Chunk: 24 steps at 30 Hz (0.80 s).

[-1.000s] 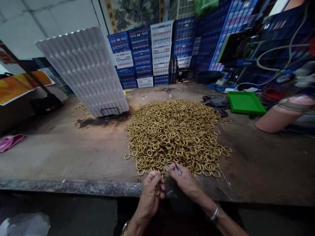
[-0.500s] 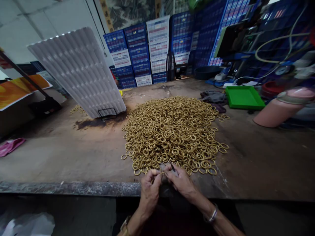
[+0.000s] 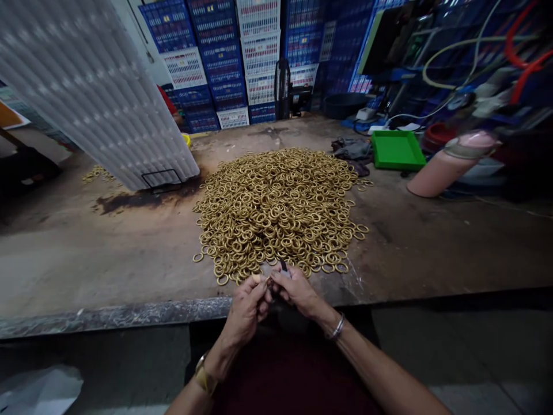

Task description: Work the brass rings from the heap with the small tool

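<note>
1. A workshop, by all signs: loose gold-colored rings (image 3: 276,207) lie heaped on a stained, scuffed counter (image 3: 129,259).
2. Facing me, blue and white plastic crates (image 3: 260,55) stand stacked beyond it.
3. Past a green tray (image 3: 396,150) at right, a red hose (image 3: 521,83) curls.

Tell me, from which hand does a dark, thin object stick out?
The right hand: the dark object sticks up from it, while none shows at the left hand.

dark obj. (image 3: 283,265) in r. hand (image 3: 297,291), pt. hidden
</note>
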Each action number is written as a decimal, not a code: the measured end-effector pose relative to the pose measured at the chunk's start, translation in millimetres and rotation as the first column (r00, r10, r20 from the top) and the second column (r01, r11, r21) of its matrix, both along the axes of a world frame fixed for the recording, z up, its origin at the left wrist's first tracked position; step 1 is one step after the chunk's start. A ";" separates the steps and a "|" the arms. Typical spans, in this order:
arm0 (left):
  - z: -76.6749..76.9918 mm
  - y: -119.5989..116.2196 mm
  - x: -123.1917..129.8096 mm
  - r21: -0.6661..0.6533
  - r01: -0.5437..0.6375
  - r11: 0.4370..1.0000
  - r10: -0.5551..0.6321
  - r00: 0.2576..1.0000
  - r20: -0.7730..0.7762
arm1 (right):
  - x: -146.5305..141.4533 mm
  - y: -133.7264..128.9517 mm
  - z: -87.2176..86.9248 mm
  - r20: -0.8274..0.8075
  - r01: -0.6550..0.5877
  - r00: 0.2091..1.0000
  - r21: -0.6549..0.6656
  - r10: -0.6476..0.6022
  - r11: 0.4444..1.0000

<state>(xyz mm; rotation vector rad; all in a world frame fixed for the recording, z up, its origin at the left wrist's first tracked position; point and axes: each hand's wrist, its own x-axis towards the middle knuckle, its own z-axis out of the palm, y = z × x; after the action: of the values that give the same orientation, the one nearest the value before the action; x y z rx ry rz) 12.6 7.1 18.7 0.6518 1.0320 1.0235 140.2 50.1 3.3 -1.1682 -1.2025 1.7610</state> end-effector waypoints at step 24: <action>-4.3 -3.0 -4.9 0.065 -0.064 0.996 0.074 0.984 -0.162 | 1.6 -7.6 -10.7 0.734 -0.476 0.660 0.572 -0.159 0.668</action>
<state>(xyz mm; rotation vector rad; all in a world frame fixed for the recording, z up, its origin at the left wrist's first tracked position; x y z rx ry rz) 7.7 4.1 14.3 0.7636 1.1782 1.0773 141.8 42.5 -7.4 -1.2761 -2.3112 0.6285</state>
